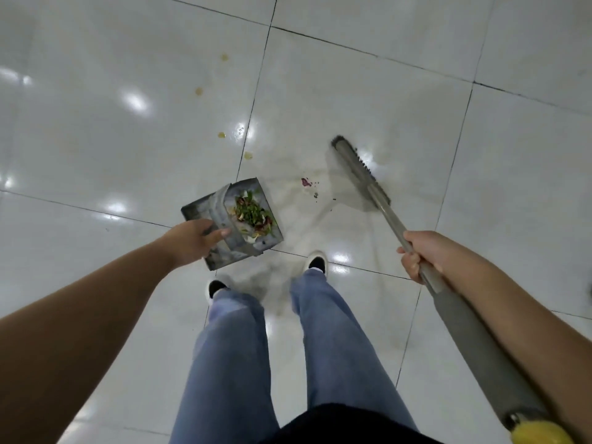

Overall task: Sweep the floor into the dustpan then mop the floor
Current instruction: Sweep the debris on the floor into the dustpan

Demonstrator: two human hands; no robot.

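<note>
From the head camera, looking down, the left hand [197,240] gripped the near edge of a grey dustpan [230,222], fingers curled around its handle part and thumb on top. The dustpan sat on the floor [128,155] just ahead of the left shoe [216,288], holding a heap of green leaves and scraps [254,216]. The right hand [419,254] was wrapped tight around the grey handle of a broom [362,169], whose head rested on the tiles to the right of the dustpan and farther away.

Between dustpan and broom head lay a small purple scrap [306,182] with a few dark crumbs [315,195] beside it, still on the floor. Farther off, to the left of the broom, several yellowish drops [221,134] dotted the tiles in a loose line. The right shoe [315,264] stood near the dustpan's right corner. Blue jeans [336,341] filled the near part of the view.

The floor was glossy white tile with dark seams, showing bright lamp reflections and faint grey smears around the feet and the broom.
</note>
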